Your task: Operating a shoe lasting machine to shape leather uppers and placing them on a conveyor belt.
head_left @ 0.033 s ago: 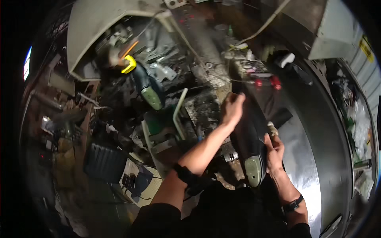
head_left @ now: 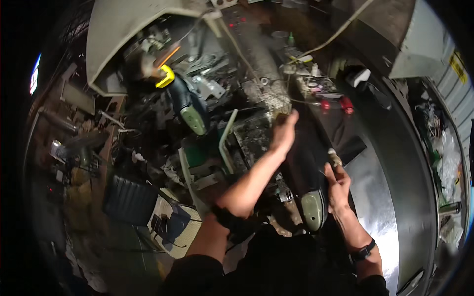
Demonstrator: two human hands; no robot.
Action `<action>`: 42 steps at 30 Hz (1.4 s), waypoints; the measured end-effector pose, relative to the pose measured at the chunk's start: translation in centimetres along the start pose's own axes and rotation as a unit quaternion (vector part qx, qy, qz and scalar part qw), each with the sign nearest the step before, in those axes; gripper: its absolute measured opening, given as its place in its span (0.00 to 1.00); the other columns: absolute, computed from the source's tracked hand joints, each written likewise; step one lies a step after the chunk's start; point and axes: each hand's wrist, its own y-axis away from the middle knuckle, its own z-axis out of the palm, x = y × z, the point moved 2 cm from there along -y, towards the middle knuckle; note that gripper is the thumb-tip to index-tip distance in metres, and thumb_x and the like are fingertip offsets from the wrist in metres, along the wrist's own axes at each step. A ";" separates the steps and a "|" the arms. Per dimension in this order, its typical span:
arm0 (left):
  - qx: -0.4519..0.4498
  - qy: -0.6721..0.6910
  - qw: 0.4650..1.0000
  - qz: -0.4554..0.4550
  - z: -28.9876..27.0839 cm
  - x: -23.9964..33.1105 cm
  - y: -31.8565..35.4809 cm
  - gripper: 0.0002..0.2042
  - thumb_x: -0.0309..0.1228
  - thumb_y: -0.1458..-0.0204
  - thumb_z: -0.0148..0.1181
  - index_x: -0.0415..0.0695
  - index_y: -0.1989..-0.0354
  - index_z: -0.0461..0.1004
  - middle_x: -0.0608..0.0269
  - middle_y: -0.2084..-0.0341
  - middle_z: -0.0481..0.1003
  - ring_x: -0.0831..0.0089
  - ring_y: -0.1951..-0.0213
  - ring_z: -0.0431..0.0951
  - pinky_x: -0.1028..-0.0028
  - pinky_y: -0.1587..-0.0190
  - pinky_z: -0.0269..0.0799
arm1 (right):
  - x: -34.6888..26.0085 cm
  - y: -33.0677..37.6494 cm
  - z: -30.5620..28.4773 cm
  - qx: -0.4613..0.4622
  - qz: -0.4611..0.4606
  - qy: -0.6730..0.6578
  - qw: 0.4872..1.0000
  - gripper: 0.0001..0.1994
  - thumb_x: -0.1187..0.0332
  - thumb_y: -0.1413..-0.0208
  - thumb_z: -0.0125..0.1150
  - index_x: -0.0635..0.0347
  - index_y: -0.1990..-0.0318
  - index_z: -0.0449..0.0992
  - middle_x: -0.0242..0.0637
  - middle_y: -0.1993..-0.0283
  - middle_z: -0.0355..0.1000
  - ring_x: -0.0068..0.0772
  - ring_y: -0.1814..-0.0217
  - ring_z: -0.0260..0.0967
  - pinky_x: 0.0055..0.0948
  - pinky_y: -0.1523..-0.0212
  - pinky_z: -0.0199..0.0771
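A long dark piece [head_left: 307, 165] with a grey-green end plate [head_left: 312, 211] stretches away from my body; its exact kind is unclear. My left hand [head_left: 284, 133] is beside its far left part. Motion smears those fingers, so their grip does not show. My right hand [head_left: 338, 190] is closed at the piece's right side, near the end plate. Out of its fingers sticks a small tan, pale-tipped fitting-like thing [head_left: 335, 157]. A similar dark piece with a grey-green end [head_left: 193, 120] lies to the left under a pale hood, with a bright yellow part [head_left: 166, 77] at its top.
A shiny metal surface [head_left: 375, 197] curves along my right. Red-ended items [head_left: 346, 104] and small bottles lie at the far side. A pale hood [head_left: 106, 47] covers cluttered parts at far left. Below it stand a black ribbed chair back [head_left: 126, 200] and a pale-framed stand [head_left: 227, 143].
My left hand has shifted a little left, away from the dark piece. The dark piece and my right hand have moved slightly left, while the background has slid a little right.
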 end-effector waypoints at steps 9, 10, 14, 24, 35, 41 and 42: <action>0.351 -0.202 0.910 0.087 -28.4 -5.1 -11.9 0.56 0.34 0.67 0.79 0.47 0.27 0.47 0.35 0.41 0.63 0.39 0.38 0.61 0.48 0.33 0.55 | 1.8 -0.7 22.5 -0.132 0.088 -0.140 0.977 0.19 0.69 0.37 0.64 0.64 0.41 0.70 0.35 0.50 0.76 0.25 0.52 0.71 0.27 0.51 0.74; 0.361 -0.229 0.896 0.117 -29.4 -6.3 -11.9 0.52 0.31 0.65 0.79 0.47 0.28 0.51 0.37 0.42 0.66 0.40 0.39 0.65 0.51 0.34 0.57 | 2.1 -0.5 24.2 -0.130 0.094 -0.145 0.976 0.21 0.69 0.37 0.64 0.64 0.40 0.69 0.36 0.50 0.76 0.26 0.51 0.72 0.29 0.52 0.75; 0.173 -0.151 0.950 0.210 -32.6 -7.9 -8.1 0.42 0.17 0.54 0.70 0.41 0.28 0.56 0.58 0.53 0.76 0.71 0.55 0.76 0.74 0.49 0.72 | 2.0 -2.2 27.3 -0.118 0.080 -0.157 0.977 0.25 0.68 0.38 0.66 0.63 0.37 0.66 0.41 0.49 0.75 0.30 0.52 0.73 0.31 0.53 0.76; -0.027 0.499 0.858 -0.122 -35.9 -5.1 -4.3 0.19 0.42 0.33 0.50 0.40 0.46 0.75 0.60 0.50 0.78 0.64 0.48 0.76 0.63 0.39 0.67 | 7.1 -6.0 38.3 -0.170 0.175 -0.201 0.949 0.32 0.67 0.37 0.62 0.67 0.29 0.56 0.40 0.42 0.72 0.27 0.46 0.70 0.29 0.46 0.74; 0.085 0.539 0.801 -0.247 -34.5 -6.2 -9.8 0.19 0.38 0.36 0.56 0.38 0.43 0.74 0.56 0.45 0.76 0.63 0.46 0.76 0.61 0.40 0.70 | 10.7 -10.7 42.0 -0.116 0.136 -0.151 0.972 0.30 0.68 0.37 0.61 0.71 0.31 0.58 0.45 0.31 0.64 0.32 0.34 0.61 0.34 0.25 0.45; 0.148 0.544 0.783 -0.264 -33.8 -7.8 -10.3 0.17 0.35 0.37 0.57 0.36 0.45 0.75 0.56 0.47 0.77 0.64 0.49 0.77 0.64 0.42 0.71 | 11.2 -10.6 42.1 -0.106 0.168 -0.173 0.965 0.29 0.68 0.36 0.60 0.68 0.31 0.59 0.44 0.30 0.63 0.34 0.29 0.57 0.37 0.22 0.31; 0.179 0.530 0.790 -0.252 -33.8 -8.2 -10.4 0.17 0.34 0.38 0.58 0.35 0.46 0.76 0.56 0.48 0.77 0.65 0.51 0.78 0.65 0.43 0.72 | 11.6 -10.6 42.1 -0.106 0.166 -0.180 0.964 0.28 0.68 0.36 0.60 0.68 0.31 0.60 0.43 0.30 0.63 0.33 0.30 0.58 0.37 0.22 0.32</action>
